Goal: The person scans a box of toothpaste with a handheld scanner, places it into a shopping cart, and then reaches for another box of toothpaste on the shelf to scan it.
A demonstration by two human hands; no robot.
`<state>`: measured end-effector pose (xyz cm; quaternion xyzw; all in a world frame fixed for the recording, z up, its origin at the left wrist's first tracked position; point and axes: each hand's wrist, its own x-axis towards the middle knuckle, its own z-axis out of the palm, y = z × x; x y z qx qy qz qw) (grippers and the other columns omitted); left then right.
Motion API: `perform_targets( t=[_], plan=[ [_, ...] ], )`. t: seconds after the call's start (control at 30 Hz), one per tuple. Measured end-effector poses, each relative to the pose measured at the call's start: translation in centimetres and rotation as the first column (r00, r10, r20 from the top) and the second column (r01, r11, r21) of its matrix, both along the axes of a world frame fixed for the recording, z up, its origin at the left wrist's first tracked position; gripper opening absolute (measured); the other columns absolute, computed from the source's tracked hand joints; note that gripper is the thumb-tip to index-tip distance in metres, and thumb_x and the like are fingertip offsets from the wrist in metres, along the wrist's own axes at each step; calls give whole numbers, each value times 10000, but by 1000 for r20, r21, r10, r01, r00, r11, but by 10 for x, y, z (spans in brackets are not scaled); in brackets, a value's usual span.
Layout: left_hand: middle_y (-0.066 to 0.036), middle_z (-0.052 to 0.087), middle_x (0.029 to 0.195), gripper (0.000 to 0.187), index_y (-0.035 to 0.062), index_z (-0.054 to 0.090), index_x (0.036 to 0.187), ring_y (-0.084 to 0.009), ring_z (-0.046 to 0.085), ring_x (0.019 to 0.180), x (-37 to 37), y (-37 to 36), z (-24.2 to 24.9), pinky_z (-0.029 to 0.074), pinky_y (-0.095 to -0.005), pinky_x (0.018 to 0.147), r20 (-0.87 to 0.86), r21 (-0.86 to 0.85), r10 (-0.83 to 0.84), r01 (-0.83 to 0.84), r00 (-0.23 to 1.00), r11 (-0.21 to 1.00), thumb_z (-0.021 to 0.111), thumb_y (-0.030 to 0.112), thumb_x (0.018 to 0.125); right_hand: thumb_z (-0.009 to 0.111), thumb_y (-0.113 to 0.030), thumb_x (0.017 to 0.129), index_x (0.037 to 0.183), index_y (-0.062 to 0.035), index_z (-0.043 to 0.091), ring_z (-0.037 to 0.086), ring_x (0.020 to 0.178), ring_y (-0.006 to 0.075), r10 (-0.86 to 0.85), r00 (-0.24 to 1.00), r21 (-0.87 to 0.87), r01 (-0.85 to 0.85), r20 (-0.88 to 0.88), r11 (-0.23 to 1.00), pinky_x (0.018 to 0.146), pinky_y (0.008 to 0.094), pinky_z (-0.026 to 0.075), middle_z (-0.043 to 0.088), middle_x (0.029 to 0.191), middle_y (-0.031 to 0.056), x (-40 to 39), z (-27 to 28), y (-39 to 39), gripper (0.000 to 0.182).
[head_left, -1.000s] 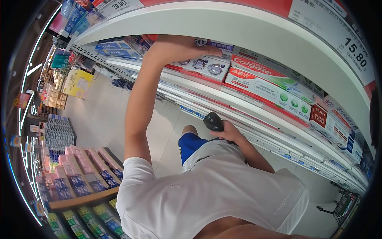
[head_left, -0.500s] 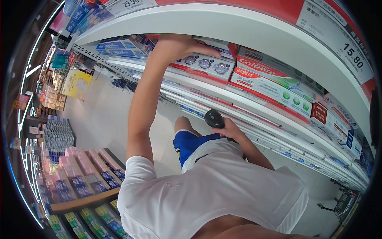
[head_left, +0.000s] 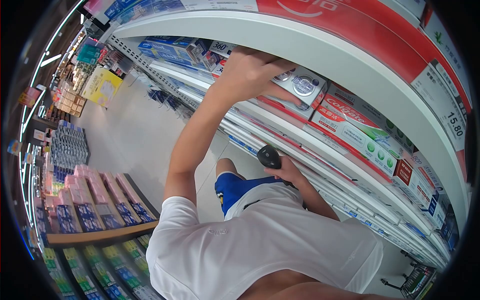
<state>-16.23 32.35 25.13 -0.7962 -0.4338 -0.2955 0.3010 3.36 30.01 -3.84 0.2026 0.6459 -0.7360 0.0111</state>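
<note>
My left hand [head_left: 250, 75] is inside the shelf at the upper centre, its thumb across the front of a white and silver box [head_left: 306, 86] with round emblems and its fingers over the top. That box is tilted and held between thumb and fingers. Just right of it lie red and white Colgate boxes [head_left: 352, 131]. Lower down, near my waist, my right hand [head_left: 290, 171] is wrapped round a black handheld device [head_left: 269, 156], whose rounded head points up and left.
A white shelf edge [head_left: 280, 30] with price labels arches above my left hand. Blue boxes [head_left: 175, 50] stand further left on the shelf. A display of pink and blue packs [head_left: 95, 200] is at the lower left, and a dark cart [head_left: 417, 280] at the lower right.
My left hand has moved right and down in the view, and the box under it is now tilted. More boxes show to its left. The right hand still holds the device.
</note>
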Motion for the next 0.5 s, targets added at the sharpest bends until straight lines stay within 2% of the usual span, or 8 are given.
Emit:
perform_targets(
  t=[0.27,0.33,0.37,0.43,0.5],
  plan=[
    [-37,675,851,545,120,716,899,-224,636,746,-7,0,-6,507,-298,698,69,61,-81,77,994,995,816,436,467,750,-229,754,882,27,615,535,510,95,-18,1000,3,18,10,1000,479,255,440,581,647,31,-7,-5,3,317],
    [-58,672,835,502,79,707,856,-243,639,794,-3,-5,-6,484,-328,711,110,87,-158,149,981,985,822,325,434,750,-232,755,888,28,614,535,512,93,-13,1000,16,12,21,1000,480,257,443,580,651,31,-10,-8,5,323],
    [-58,672,835,502,79,707,856,-243,639,794,-3,-7,-9,484,-328,711,115,88,-155,146,981,985,822,325,434,751,-235,756,894,28,612,536,515,90,-11,999,29,10,30,1000,480,259,445,580,655,32,-11,-8,5,329],
    [6,640,796,495,137,694,906,-178,620,702,-4,-5,-9,489,-266,633,62,181,-192,178,980,967,787,376,483,751,-248,757,896,26,612,534,512,94,-47,999,38,48,-15,998,478,260,449,581,664,35,-16,-2,-1,337],
    [7,617,775,476,119,681,892,-170,608,671,0,-11,-9,476,-268,596,74,228,-214,192,974,955,765,362,491,752,-261,759,897,23,612,532,509,97,-73,996,42,76,-53,996,476,261,452,581,672,38,-26,-3,-4,345]
  ],
)
